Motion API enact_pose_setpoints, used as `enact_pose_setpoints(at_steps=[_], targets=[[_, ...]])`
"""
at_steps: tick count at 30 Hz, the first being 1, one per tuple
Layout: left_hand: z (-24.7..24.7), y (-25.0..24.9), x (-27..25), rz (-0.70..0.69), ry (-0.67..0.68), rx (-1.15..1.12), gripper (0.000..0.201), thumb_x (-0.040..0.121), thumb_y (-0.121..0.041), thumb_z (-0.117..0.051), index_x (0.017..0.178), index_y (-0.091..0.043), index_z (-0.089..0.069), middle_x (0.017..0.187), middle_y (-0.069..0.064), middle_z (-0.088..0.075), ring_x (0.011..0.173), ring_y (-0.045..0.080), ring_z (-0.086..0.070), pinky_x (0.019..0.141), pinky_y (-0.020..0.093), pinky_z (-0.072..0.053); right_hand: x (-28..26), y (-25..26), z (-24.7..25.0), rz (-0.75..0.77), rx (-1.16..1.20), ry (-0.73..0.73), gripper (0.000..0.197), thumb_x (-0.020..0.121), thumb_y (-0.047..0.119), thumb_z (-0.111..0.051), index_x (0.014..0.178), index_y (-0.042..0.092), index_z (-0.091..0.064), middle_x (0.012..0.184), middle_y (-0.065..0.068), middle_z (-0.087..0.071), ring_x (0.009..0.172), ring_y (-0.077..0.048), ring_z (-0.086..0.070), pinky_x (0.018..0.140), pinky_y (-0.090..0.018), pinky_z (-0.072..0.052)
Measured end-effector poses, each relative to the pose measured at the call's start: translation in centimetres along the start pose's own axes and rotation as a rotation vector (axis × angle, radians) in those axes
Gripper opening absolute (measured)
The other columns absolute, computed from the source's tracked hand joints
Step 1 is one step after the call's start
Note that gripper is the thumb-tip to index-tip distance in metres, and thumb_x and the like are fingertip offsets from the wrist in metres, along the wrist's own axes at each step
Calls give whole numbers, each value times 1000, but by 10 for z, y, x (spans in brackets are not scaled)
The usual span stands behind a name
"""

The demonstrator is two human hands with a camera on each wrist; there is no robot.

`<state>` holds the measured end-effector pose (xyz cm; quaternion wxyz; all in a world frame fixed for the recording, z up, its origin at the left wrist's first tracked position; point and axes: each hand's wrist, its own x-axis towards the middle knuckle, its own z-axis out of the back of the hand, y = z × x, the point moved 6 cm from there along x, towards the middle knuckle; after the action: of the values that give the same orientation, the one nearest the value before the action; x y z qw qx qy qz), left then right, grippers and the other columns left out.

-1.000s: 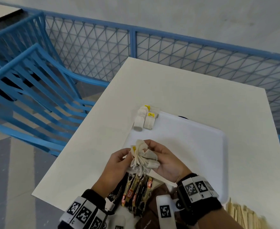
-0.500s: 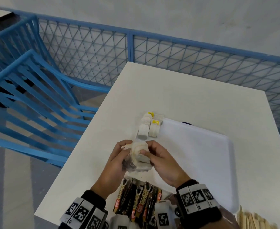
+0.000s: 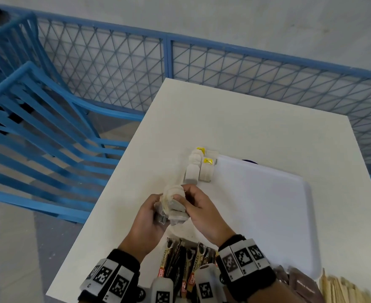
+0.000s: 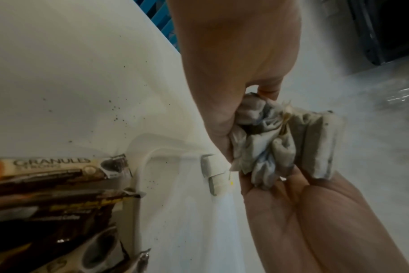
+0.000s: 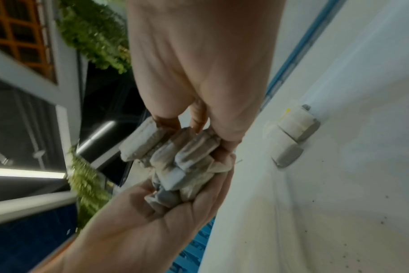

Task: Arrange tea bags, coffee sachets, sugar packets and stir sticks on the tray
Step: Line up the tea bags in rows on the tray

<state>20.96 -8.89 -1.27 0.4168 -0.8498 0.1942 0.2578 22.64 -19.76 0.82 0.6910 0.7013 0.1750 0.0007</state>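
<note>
1. A bunch of tea bags (image 3: pixel 174 209) sits between both hands, above the near-left part of the white tray (image 3: pixel 267 215) and the table (image 3: pixel 234 119).
2. The left hand (image 3: pixel 147 217) cradles the bunch from below and from the left, fingers curled around it; in the right wrist view its palm (image 5: pixel 166 218) lies under the bags (image 5: pixel 175 158).
3. The right hand (image 3: pixel 202 212) pinches the top of the bunch with thumb and fingertips; the left wrist view shows its fingers (image 4: pixel 266 90) closed on the crumpled paper tops of the bags (image 4: pixel 280 144).
4. The bags are white with grey contents, pressed side by side, their paper ends gathered at one end.
5. More tea bags (image 3: pixel 201 169), some with yellow tags, lie in a short row at the tray's far-left corner, just beyond the hands and apart from them.
6. Coffee sachets (image 3: pixel 184 265), dark with "GRANULES" printed on them, lie fanned out at the near edge, between the two wrists; the left wrist view shows their ends (image 4: pixel 65 171) overlapping the tray rim.
7. Brown packets (image 3: pixel 300 285) lie near the right wrist, at the tray's near-right corner.
8. Wooden stir sticks (image 3: pixel 342 289) lie in a pile at the near-right, blurred.
9. Dark specks are scattered on the tray and table in the wrist views.
10. A blue chair (image 3: pixel 38 132) stands left of the table, and a blue mesh fence (image 3: pixel 202 66) runs behind it.
</note>
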Motion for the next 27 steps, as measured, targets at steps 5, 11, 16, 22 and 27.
enact_pose_setpoints(at_steps=[5, 11, 16, 22, 27], targets=[[7, -1, -6, 21, 84, 24, 47, 91, -43, -44, 102, -5, -68, 99, 18, -69, 85, 25, -69, 69, 34, -59, -2, 3, -4, 96, -240, -64, 15, 91, 24, -58, 96, 37, -53, 100, 6, -59, 89, -1, -54, 77, -13, -44], [2, 1, -5, 21, 228, 39, 94, 49, -44, -90, 126, -6, -50, 104, 19, -64, 88, 31, -66, 77, 47, -57, -2, 9, 11, 183, -392, -239, 20, 85, 27, -66, 97, 28, -50, 86, 11, -44, 79, -3, -42, 72, -12, -37], [0, 2, -4, 22, 240, 2, 82, 39, -39, -94, 108, -9, -62, 97, 16, -69, 87, 26, -69, 67, 38, -58, 1, 4, 15, 34, -276, -151, 13, 88, 29, -61, 78, 27, -53, 70, 9, -51, 64, -3, -47, 63, -16, -41], [-6, 6, -10, 59, 228, 53, 61, 39, -40, -93, 86, -6, -73, 86, 14, -71, 74, 21, -70, 59, 30, -57, -1, 4, 16, 65, -282, -262, 11, 93, 22, -54, 86, 18, -47, 75, 1, -54, 67, -11, -53, 62, -21, -46], [3, 5, -6, 87, 166, 30, 20, 80, -14, -53, 92, -4, -67, 81, 12, -70, 69, 19, -68, 60, 28, -57, 2, -1, 21, 26, -206, -300, 2, 94, 22, -52, 93, 23, -50, 83, 3, -61, 70, -7, -61, 63, -22, -52]])
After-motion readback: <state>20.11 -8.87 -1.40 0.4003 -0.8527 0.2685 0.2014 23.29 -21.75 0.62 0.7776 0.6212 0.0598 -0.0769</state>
